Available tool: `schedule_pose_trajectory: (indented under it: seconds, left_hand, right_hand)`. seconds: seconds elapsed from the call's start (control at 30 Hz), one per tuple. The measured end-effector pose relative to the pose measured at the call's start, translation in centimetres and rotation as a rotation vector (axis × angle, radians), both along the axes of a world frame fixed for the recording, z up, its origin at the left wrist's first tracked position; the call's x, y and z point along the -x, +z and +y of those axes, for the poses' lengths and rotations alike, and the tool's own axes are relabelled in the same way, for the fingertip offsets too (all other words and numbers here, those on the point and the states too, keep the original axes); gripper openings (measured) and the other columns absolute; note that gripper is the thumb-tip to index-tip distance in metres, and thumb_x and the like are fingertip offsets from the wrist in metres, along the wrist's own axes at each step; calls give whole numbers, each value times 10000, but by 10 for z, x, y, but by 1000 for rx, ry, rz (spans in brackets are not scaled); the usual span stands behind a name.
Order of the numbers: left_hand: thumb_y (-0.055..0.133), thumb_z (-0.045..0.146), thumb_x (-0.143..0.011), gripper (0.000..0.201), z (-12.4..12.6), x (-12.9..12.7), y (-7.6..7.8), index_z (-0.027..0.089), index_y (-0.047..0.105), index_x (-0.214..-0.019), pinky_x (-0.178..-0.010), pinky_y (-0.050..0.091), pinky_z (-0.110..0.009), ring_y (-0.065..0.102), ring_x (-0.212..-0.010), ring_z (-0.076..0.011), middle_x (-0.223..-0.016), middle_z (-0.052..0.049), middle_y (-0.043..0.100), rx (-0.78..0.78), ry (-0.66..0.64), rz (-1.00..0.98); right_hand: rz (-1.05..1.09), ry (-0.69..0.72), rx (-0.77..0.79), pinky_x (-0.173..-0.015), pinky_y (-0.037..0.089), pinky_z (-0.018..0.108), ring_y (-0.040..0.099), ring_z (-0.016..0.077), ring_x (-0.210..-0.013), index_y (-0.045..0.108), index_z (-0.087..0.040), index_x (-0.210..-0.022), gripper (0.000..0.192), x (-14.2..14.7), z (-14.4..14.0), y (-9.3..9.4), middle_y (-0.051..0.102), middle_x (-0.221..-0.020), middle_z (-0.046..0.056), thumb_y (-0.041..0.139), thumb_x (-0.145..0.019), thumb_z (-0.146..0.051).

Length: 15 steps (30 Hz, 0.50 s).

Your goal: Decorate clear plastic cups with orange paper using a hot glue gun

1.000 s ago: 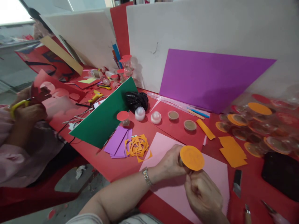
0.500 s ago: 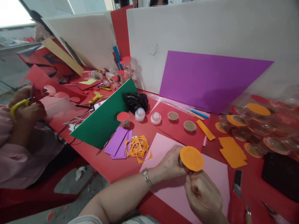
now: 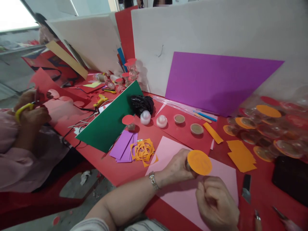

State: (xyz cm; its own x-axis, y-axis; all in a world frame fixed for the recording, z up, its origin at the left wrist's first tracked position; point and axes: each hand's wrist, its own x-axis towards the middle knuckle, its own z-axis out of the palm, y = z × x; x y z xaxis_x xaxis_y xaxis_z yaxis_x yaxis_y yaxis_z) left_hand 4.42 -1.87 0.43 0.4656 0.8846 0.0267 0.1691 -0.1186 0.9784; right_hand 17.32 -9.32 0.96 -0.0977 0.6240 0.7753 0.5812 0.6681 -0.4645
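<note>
My left hand [image 3: 179, 165] is closed around a small container, mostly hidden by my fingers, with an orange paper disc [image 3: 199, 162] on top, tilted toward me. Just below and right of the disc, my right hand [image 3: 215, 200] is curled with thumb and fingers pressed together, apart from the disc; anything inside it is hidden. Both hands are above a pink sheet [image 3: 168, 150]. Beyond them stand two small cups [image 3: 179, 119] with brown contents and two clear domed white cups [image 3: 161, 121]. Orange paper scraps [image 3: 143, 150] and purple paper strips [image 3: 122, 146] lie to the left.
A green board [image 3: 113, 122] stands at the left, a purple sheet [image 3: 216, 81] against the white board behind. Stacked cups with discs [image 3: 267, 128], orange paper pieces [image 3: 242, 156], a cutter [image 3: 246, 188] and a black object [image 3: 292, 179] are at right. A co-worker's hand [image 3: 36, 115] holds yellow-handled scissors.
My right hand has drawn down and right, away from the orange disc. My left hand still holds the container in nearly the same place. The view has shifted slightly.
</note>
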Motion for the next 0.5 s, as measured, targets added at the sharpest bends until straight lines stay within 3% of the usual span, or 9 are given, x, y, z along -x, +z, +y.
schedule_pose_trajectory:
  seconds: [0.23,0.5]
  left_hand:
    - [844,203,-617,269,-3,-1,-4,172,608,-744,-725,516,-266,581,-761,-162,-742,14,606,-34,-35,-5]
    - [874,241,-598,328,-2,0,-3,174,619,-793,-790,550,-301,627,-843,-196,-834,-18,657,-69,-46,10]
  right_hand:
    - [-116,-230,-62,-670,551,265,592,157,-834,578,-199,-997,169,-3,-3,-2,578,-933,62,598,-898,-63]
    - [-175,-202,-94,-660,535,283,618,149,-794,603,-226,-960,249,-16,-8,17,591,-922,35,595,-852,-2]
